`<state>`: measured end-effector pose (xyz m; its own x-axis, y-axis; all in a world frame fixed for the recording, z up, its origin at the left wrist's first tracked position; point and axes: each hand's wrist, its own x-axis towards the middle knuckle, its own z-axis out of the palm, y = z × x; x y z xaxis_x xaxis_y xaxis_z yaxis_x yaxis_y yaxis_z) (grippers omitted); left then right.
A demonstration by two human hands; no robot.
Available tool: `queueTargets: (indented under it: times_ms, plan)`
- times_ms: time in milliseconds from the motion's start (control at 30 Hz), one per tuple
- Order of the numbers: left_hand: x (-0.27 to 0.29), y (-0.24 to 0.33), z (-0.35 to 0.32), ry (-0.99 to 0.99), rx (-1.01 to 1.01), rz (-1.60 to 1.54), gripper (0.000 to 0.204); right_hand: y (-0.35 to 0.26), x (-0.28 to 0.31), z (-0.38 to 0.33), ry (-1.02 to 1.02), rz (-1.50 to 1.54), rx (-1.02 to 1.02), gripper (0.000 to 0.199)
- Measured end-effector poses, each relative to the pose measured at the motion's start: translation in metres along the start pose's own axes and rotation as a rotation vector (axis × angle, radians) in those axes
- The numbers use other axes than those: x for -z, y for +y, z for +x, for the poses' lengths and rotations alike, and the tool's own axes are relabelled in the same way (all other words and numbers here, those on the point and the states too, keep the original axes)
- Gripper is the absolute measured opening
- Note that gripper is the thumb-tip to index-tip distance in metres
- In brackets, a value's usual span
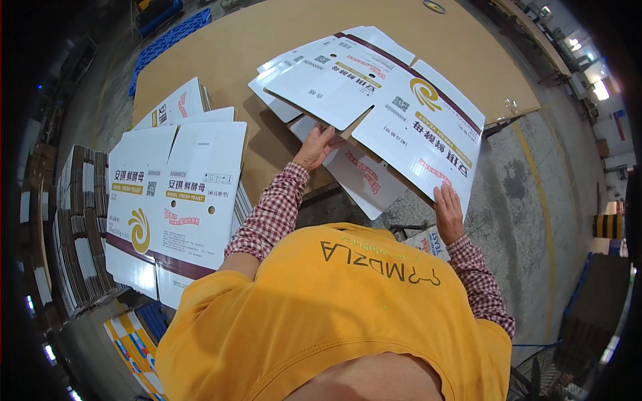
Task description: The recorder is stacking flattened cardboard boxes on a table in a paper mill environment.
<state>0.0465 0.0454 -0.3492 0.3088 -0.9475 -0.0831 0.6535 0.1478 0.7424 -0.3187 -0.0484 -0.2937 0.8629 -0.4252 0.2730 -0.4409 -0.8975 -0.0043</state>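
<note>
In front of me is a flat, unfolded white carton (pixel 388 100) with gold and maroon print, lying tilted over more sheets. My left hand (pixel 315 146) grips its near edge by a slot between two flaps, fingertips partly under the cardboard. At the near right corner my right hand (pixel 449 212) holds the same carton, fingers on the printed face and thumb hidden. Beneath it another white carton sheet (pixel 368 180) sticks out toward me. To the left, a stack of matching flat cartons (pixel 187 160) lies beside my left forearm.
A large brown board-topped table (pixel 267 27) spans the far side. Bundled flat cartons (pixel 83 220) are piled on the floor at left, near a blue pallet (pixel 167 47). Concrete floor (pixel 515 234) with a yellow line runs along the right. A printed white bag (pixel 428 242) shows below the carton.
</note>
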Motion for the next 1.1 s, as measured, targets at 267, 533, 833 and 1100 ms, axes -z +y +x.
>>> queueTargets:
  times_ms: [267, 533, 833, 1100]
  plan:
    - [0.001, 0.003, 0.004, 0.073, -0.081, 0.034, 0.039, 0.002, 0.002, 0.0, 0.013, -0.005, 0.004, 0.045]
    - [-0.038, 0.023, 0.029, 0.27, -0.154, -0.011, 0.017, -0.008, 0.011, 0.01, 0.194, 0.067, -0.085, 0.042]
    - [-0.116, 0.099, -0.028, 0.347, -0.434, 0.52, 0.013, 0.012, 0.084, 0.075, 0.389, 0.237, -0.165, 0.035]
    - [-0.124, 0.093, -0.063, 0.357, -0.481, 0.524, 0.018, 0.024, 0.169, 0.174, 0.56, 0.023, -0.257, 0.023]
